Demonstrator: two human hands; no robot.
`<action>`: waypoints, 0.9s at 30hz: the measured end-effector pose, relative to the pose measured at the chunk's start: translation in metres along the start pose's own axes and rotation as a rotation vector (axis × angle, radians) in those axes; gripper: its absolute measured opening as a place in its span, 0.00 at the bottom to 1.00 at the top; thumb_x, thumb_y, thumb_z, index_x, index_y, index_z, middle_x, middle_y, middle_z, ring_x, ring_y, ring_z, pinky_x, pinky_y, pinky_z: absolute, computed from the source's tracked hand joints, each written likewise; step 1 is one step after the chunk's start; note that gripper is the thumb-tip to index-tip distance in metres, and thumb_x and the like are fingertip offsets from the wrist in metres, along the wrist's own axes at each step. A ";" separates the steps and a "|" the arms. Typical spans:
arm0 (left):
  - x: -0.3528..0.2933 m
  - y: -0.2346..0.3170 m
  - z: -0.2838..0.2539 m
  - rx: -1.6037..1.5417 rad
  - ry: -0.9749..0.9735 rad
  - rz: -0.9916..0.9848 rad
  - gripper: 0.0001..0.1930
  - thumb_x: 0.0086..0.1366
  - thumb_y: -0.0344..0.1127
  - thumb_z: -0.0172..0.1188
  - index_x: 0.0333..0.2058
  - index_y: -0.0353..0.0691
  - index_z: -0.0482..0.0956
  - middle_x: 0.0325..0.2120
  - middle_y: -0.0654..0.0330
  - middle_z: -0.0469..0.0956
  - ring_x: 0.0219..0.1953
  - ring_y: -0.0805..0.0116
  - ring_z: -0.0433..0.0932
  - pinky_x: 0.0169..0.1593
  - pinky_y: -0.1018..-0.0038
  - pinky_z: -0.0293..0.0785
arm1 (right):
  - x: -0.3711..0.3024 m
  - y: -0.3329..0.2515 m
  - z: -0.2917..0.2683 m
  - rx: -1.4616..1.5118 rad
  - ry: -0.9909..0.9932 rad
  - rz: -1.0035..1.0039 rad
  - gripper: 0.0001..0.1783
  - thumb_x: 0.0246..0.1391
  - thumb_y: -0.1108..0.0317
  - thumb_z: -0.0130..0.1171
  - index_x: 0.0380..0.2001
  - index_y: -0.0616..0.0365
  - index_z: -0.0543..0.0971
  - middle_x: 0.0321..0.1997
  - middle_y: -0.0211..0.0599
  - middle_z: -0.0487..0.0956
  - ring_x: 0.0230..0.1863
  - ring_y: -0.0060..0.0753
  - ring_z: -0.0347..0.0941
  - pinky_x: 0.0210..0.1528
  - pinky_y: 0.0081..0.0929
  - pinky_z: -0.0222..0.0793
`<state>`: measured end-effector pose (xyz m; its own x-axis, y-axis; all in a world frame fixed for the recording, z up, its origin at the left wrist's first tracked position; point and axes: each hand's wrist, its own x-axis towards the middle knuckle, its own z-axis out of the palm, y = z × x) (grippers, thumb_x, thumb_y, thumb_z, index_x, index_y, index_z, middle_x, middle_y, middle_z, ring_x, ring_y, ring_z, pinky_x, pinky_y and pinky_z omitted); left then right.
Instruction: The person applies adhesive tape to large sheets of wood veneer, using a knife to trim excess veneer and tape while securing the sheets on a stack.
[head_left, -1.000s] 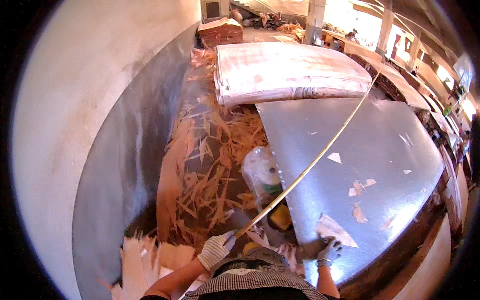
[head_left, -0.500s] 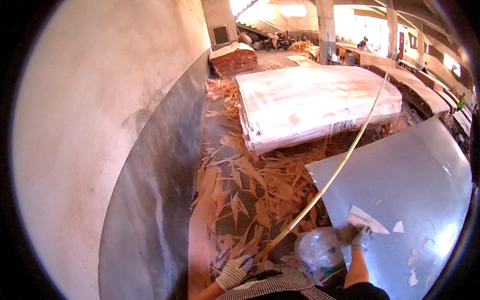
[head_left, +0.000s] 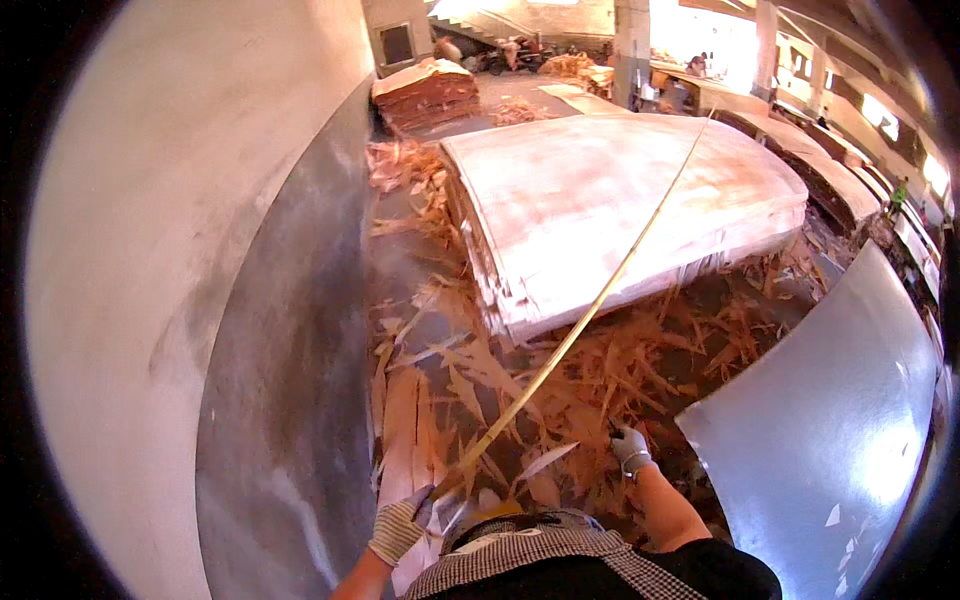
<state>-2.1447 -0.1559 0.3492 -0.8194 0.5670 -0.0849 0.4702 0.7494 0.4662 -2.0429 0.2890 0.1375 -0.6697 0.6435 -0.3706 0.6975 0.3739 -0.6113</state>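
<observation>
Bamboo pole [head_left: 550, 370], head view: it slanted forward, seen against the veneer stack [head_left: 620, 200], near end clasped in the left hand [head_left: 402, 525], apparently leaving its length free. The right hand [head_left: 630, 450], grip not discernible, was above scraps [head_left: 660, 340].

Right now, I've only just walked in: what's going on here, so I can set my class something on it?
A gloved left hand grips the near end of a long, thin pole, which slants up and away, crossing the view of a stack of pale sheets. The gloved right hand is out over scattered wood scraps; whether it holds any is unclear. A smooth grey panel lies to the right, with a few pale bits on it.
</observation>
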 end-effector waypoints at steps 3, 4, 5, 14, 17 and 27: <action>0.090 -0.039 -0.024 0.064 -0.035 0.065 0.17 0.57 0.39 0.49 0.44 0.44 0.73 0.26 0.47 0.75 0.30 0.50 0.75 0.33 0.62 0.70 | 0.040 -0.024 0.016 0.154 0.114 0.060 0.23 0.46 0.54 0.56 0.42 0.57 0.74 0.38 0.48 0.76 0.38 0.48 0.73 0.39 0.36 0.68; 0.128 -0.042 -0.032 -0.001 -0.011 0.142 0.16 0.57 0.38 0.50 0.44 0.44 0.74 0.27 0.47 0.75 0.32 0.49 0.74 0.34 0.62 0.70 | 0.037 -0.023 0.019 0.167 0.198 0.088 0.22 0.46 0.53 0.57 0.41 0.57 0.74 0.39 0.49 0.76 0.39 0.50 0.72 0.39 0.36 0.68; 0.168 -0.045 -0.032 -0.023 -0.010 0.202 0.16 0.57 0.38 0.50 0.44 0.44 0.74 0.27 0.46 0.75 0.32 0.50 0.74 0.34 0.62 0.70 | 0.065 0.000 0.019 0.324 0.167 0.111 0.20 0.47 0.55 0.57 0.39 0.58 0.75 0.33 0.45 0.78 0.33 0.43 0.75 0.34 0.34 0.69; 0.447 -0.071 -0.052 -0.230 -0.304 -0.003 0.18 0.60 0.41 0.49 0.47 0.42 0.71 0.27 0.51 0.76 0.27 0.60 0.75 0.34 0.69 0.70 | 0.220 -0.210 0.001 1.344 0.276 0.099 0.08 0.44 0.82 0.50 0.29 0.59 0.71 0.29 0.33 0.73 0.32 0.28 0.70 0.32 0.31 0.71; 0.508 -0.098 -0.065 -0.128 -0.274 0.087 0.19 0.60 0.42 0.49 0.49 0.43 0.69 0.28 0.51 0.76 0.28 0.59 0.76 0.34 0.67 0.70 | 0.280 -0.264 0.017 1.528 0.183 0.210 0.09 0.46 0.82 0.47 0.32 0.60 0.73 0.28 0.34 0.74 0.27 0.29 0.69 0.29 0.28 0.71; 0.661 -0.160 -0.127 0.094 -0.168 0.201 0.17 0.59 0.45 0.49 0.43 0.42 0.74 0.24 0.45 0.75 0.27 0.49 0.75 0.31 0.61 0.70 | 0.445 -0.379 0.111 1.371 0.197 1.081 0.12 0.55 0.73 0.41 0.37 0.55 0.74 0.30 0.44 0.74 0.24 0.43 0.73 0.22 0.46 0.73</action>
<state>-2.8030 0.0558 0.3305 -0.6444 0.7503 -0.1477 0.6524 0.6402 0.4056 -2.6336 0.3594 0.1270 0.0178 0.3032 -0.9528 0.0005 -0.9529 -0.3032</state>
